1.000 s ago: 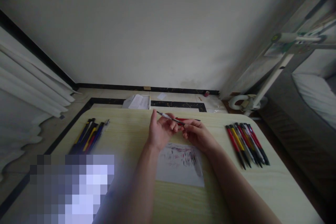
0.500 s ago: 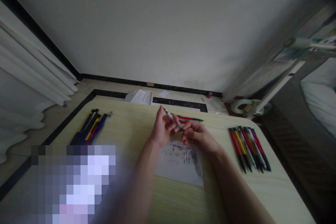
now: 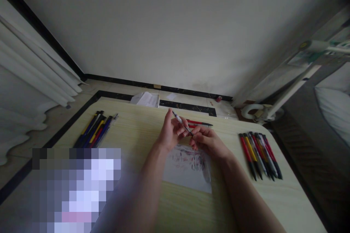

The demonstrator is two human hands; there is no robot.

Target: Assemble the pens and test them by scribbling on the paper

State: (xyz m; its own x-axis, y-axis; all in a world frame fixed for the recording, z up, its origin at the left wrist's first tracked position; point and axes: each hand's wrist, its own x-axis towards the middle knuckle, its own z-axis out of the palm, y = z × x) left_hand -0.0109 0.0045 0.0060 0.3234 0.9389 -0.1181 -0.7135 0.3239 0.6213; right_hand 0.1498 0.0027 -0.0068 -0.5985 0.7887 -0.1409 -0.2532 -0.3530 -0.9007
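Observation:
Between my two hands is a slim pen point(image 3: 179, 118) with a pale barrel and a dark lower end, held at a slant. My left hand point(image 3: 172, 131) has its fingers closed round the barrel, the thumb near the upper end. The fingertips of my right hand point(image 3: 205, 138) pinch the dark lower end. Beneath them a white sheet of paper point(image 3: 186, 180) lies on the table, covered in dark and reddish scribbles on its upper part. Just beyond my hands lie red and clear pens point(image 3: 201, 123), partly hidden by the fingers.
Several blue, yellow, red and black pens point(image 3: 95, 129) lie bundled on the left of the wooden table point(image 3: 131, 123). On the right is a row of several pens point(image 3: 259, 154). Papers in a box point(image 3: 147, 99) stand on the floor beyond. A pixelated patch covers the lower left.
The view has shifted very slightly. Both hands keep their hold on the pen in nearly the same pose, and the pens on the table have stayed put.

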